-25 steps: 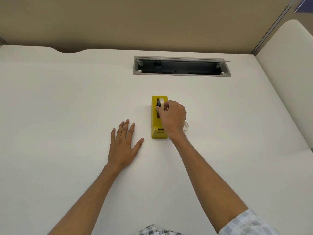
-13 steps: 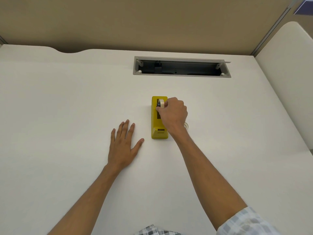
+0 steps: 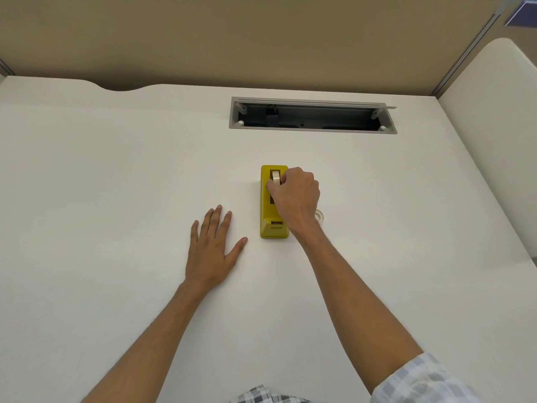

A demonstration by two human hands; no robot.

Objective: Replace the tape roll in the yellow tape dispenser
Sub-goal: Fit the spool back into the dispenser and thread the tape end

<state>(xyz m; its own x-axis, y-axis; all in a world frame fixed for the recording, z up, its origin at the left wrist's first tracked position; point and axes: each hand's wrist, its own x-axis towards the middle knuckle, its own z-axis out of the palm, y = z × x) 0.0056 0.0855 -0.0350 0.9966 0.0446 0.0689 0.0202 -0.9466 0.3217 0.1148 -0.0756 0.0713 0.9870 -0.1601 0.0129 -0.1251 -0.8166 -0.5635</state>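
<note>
Tape (image 3: 275,178) is pinched by the closed fingers of the right hand (image 3: 295,196) in the slot at the far end of the yellow dispenser (image 3: 266,209), which stands mid-desk (image 3: 116,170), while the left hand (image 3: 210,251) is laid flat and empty just beside it, and another roll (image 3: 320,215) is partly hidden behind the right wrist.

No lettering, label, brand mark or number can be read anywhere in the head view. The yellow tape dispenser (image 3: 274,205) at centre frame shows plain faces, and the tape roll (image 3: 275,178) in it carries no legible print. The white desk (image 3: 116,170), the grey cable tray (image 3: 312,115) in the upper middle of the frame, and the checked sleeve (image 3: 418,379) at lower right likewise bear no writing that can be made out.
</note>
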